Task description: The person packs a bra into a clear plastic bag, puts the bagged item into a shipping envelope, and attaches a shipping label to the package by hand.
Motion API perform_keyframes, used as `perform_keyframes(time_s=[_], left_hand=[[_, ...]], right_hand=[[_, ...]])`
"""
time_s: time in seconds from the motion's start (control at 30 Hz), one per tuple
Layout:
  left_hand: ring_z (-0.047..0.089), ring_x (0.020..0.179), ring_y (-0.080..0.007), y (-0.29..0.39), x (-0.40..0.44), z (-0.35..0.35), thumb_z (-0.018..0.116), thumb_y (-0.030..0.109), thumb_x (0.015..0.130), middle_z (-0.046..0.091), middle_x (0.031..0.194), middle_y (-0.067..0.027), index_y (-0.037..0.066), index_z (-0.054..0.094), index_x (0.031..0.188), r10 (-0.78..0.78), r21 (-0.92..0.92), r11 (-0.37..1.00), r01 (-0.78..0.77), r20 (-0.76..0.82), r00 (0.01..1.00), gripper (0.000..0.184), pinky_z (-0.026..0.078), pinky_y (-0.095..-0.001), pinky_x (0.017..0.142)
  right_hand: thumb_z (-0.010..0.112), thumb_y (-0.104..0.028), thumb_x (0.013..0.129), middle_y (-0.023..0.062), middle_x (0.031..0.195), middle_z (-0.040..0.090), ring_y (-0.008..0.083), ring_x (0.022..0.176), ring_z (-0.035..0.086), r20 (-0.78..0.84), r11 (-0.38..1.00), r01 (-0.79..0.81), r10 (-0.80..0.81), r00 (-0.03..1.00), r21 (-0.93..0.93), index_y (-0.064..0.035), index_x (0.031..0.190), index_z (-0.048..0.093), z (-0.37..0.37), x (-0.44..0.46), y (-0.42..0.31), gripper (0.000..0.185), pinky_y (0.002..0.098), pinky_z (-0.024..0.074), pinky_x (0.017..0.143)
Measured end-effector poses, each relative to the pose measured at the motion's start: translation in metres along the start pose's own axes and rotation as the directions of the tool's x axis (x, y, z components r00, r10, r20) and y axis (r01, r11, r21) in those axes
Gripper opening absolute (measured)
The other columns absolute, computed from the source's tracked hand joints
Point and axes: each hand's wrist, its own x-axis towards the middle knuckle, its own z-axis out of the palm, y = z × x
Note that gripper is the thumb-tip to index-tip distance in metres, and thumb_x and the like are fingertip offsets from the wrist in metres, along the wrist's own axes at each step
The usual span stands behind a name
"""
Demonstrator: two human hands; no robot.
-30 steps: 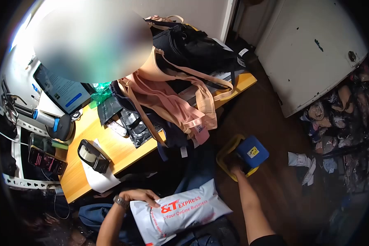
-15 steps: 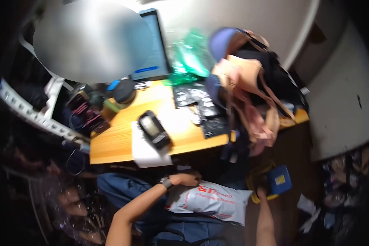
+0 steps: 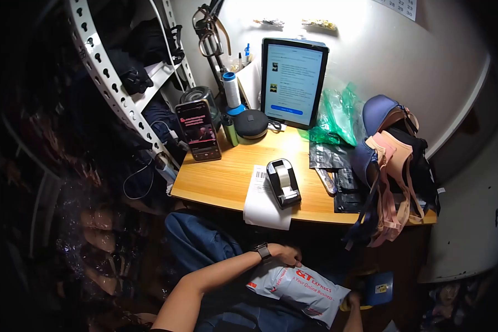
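A white plastic courier mailer (image 3: 307,290) with red "EXPRESS" lettering lies across my lap, plump and slightly tilted. My left hand (image 3: 286,255), with a dark watch on the wrist, is closed on the mailer's upper left edge. Down at the mailer's right end is my right hand (image 3: 354,299), beside a blue and yellow container (image 3: 379,289). Its fingers are in shadow, so I cannot tell whether it grips anything. On the desk above, a black tape dispenser (image 3: 284,183) with a tape roll sits partly on a white label sheet (image 3: 266,213).
The wooden desk (image 3: 216,182) holds a propped phone (image 3: 200,131), a tablet (image 3: 293,83), a round black case (image 3: 251,124) and green plastic (image 3: 337,116). Bras (image 3: 393,166) hang over its right front edge, beside black plastic bags (image 3: 348,193). A metal shelf (image 3: 102,69) stands left.
The view has swung, so the desk now sits farther right and is sharper. My right hand has moved from the blue and yellow container down to the mailer's right end. My left hand stays on the mailer.
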Motion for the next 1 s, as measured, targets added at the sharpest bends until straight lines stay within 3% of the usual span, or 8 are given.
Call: perform_keyframes(time_s=[0.13, 0.23, 0.5, 0.6, 0.63, 0.7, 0.87, 1.0], left_hand=[[0.057, 0.098, -0.0311, 0.016, -0.012, -0.009, 0.046, 0.039, 0.091, 0.060, 0.106, -0.0193, 0.003, 0.059, 0.109, -0.109, 0.017, 0.994, 0.109, 0.048, 0.993, 0.043, 0.044, -0.0377, 0.084], [0.054, 0.104, -0.0320, -0.007, 0.006, 0.004, 0.044, 0.043, 0.090, 0.058, 0.112, -0.0200, 0.001, 0.058, 0.112, -0.153, 0.038, 0.987, 0.159, -0.118, 0.981, 0.049, 0.042, -0.0385, 0.088], [0.052, 0.108, -0.0342, 0.009, -0.009, -0.003, 0.046, 0.039, 0.089, 0.056, 0.115, -0.0226, 0.000, 0.058, 0.113, -0.177, -0.004, 0.984, 0.178, -0.129, 0.976, 0.048, 0.040, -0.0381, 0.091], [0.054, 0.104, -0.0345, -0.009, 0.004, 0.007, 0.043, 0.042, 0.090, 0.058, 0.110, -0.0214, 0.001, 0.058, 0.112, -0.125, 0.043, 0.990, 0.132, -0.148, 0.981, 0.048, 0.042, -0.0382, 0.089], [0.055, 0.101, -0.0347, -0.012, 0.007, 0.008, 0.042, 0.043, 0.091, 0.059, 0.108, -0.0207, 0.002, 0.059, 0.112, -0.099, 0.067, 0.992, 0.110, -0.155, 0.983, 0.049, 0.042, -0.0382, 0.087], [0.056, 0.100, -0.0347, -0.011, 0.005, 0.008, 0.042, 0.043, 0.091, 0.060, 0.107, -0.0204, 0.003, 0.059, 0.111, -0.093, 0.065, 0.992, 0.104, -0.158, 0.983, 0.048, 0.042, -0.0382, 0.087], [0.057, 0.097, -0.0344, 0.003, -0.009, 0.002, 0.041, 0.043, 0.091, 0.061, 0.103, -0.0196, 0.004, 0.062, 0.108, -0.116, 0.050, 0.991, 0.124, -0.139, 0.984, 0.047, 0.043, -0.0380, 0.085], [0.057, 0.099, -0.0339, 0.022, -0.020, -0.012, 0.044, 0.041, 0.090, 0.061, 0.104, -0.0205, 0.001, 0.062, 0.106, -0.152, 0.031, 0.987, 0.156, -0.104, 0.983, 0.046, 0.043, -0.0380, 0.086]], right_hand=[[0.054, -0.017, 0.079, 0.0256, 0.106, 0.058, 0.0365, 0.101, 0.056, 0.088, 0.999, 0.012, -0.015, 0.996, 0.037, -0.0012, 0.107, 0.058, -0.016, -0.006, -0.005, 0.033, 0.0437, 0.0435, 0.088], [0.053, -0.018, 0.080, 0.0268, 0.107, 0.057, 0.0367, 0.103, 0.055, 0.086, 1.000, 0.000, -0.002, 0.996, 0.028, -0.0011, 0.107, 0.057, -0.028, -0.026, -0.013, 0.032, 0.0442, 0.0432, 0.088], [0.053, -0.020, 0.081, 0.0269, 0.104, 0.057, 0.0365, 0.104, 0.055, -0.110, 0.997, -0.056, 0.061, 0.992, 0.049, -0.0007, 0.104, 0.059, -0.022, -0.044, -0.016, 0.030, 0.0448, 0.0436, 0.087], [0.055, -0.019, 0.081, 0.0248, 0.103, 0.058, 0.0372, 0.104, 0.054, -0.231, 0.953, -0.028, -0.045, 0.972, -0.301, 0.0006, 0.100, 0.060, 0.012, -0.014, 0.013, 0.028, 0.0450, 0.0443, 0.087], [0.055, -0.019, 0.081, 0.0248, 0.103, 0.058, 0.0372, 0.104, 0.054, -0.231, 0.953, -0.029, -0.043, 0.972, -0.301, 0.0006, 0.100, 0.060, 0.008, -0.018, 0.007, 0.028, 0.0450, 0.0443, 0.087], [0.055, -0.017, 0.080, 0.0242, 0.103, 0.059, 0.0372, 0.103, 0.055, -0.215, 0.984, -0.150, 0.127, 0.968, -0.092, 0.0011, 0.100, 0.060, -0.011, -0.033, -0.018, 0.027, 0.0448, 0.0446, 0.086], [0.055, -0.015, 0.079, 0.0235, 0.103, 0.060, 0.0373, 0.101, 0.056, -0.007, 0.993, -0.021, 0.022, 1.000, 0.119, 0.0015, 0.100, 0.060, -0.002, -0.013, -0.007, 0.027, 0.0446, 0.0451, 0.086], [0.056, -0.013, 0.078, 0.0230, 0.103, 0.060, 0.0373, 0.100, 0.057, 0.015, 0.969, 0.040, -0.045, 0.999, 0.244, 0.0018, 0.100, 0.059, 0.014, -0.002, 0.011, 0.027, 0.0445, 0.0455, 0.086]])
